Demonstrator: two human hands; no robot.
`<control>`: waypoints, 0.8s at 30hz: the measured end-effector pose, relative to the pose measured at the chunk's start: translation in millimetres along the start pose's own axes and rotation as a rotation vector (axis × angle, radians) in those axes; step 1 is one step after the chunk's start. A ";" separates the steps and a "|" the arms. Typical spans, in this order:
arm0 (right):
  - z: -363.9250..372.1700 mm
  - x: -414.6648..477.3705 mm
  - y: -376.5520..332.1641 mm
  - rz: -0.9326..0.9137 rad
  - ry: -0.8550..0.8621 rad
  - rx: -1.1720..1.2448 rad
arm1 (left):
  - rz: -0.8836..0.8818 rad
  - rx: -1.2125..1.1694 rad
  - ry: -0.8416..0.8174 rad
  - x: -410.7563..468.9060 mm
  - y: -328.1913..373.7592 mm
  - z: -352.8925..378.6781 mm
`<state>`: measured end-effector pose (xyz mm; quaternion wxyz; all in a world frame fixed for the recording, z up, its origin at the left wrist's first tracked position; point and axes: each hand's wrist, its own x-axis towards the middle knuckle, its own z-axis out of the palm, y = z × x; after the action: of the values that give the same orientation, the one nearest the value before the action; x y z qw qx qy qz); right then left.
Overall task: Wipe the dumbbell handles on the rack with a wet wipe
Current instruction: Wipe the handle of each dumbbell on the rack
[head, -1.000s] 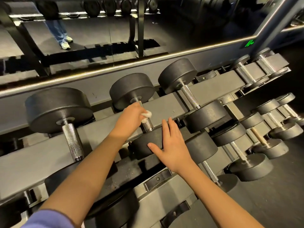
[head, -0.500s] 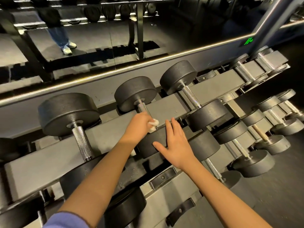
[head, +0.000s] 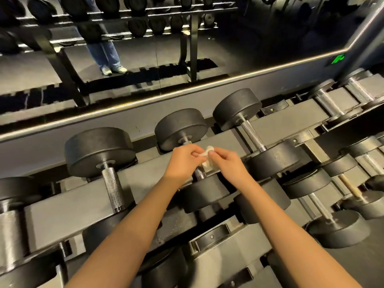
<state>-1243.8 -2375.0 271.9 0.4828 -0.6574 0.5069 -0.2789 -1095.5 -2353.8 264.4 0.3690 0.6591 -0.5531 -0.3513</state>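
The wet wipe (head: 206, 157) is a small white wad, crumpled, with a flap hanging from its lower edge. It is held between the two hands, just above the handle (head: 198, 173) of the middle dumbbell (head: 181, 129) on the top row of the grey rack (head: 72, 196). The left hand (head: 182, 161) pinches the wipe's left side with curled fingers and thumb. The right hand (head: 226, 163) pinches its right side the same way, and the fingertips of the two hands nearly meet. The hands hide whether the wipe touches the handle. The handle is knurled metal and shows only below the hands. A left dumbbell (head: 99, 150) and a right dumbbell (head: 236, 111) lie on either side.
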 end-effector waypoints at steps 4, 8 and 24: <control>2.6 26.6 0.9 0.088 0.046 0.070 | 0.113 0.327 0.056 8.9 0.7 -7.7; 18.9 62.7 0.0 0.087 0.165 -0.069 | 0.344 0.636 0.277 19.3 -2.3 -34.0; 28.4 64.9 9.0 0.033 -0.027 -0.396 | 0.415 0.720 0.298 22.7 -19.9 -44.3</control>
<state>-1201.6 -2425.9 245.0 0.3552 -0.7349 0.5559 -0.1571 -1044.4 -2369.6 267.0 0.2544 0.6641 -0.7017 0.0443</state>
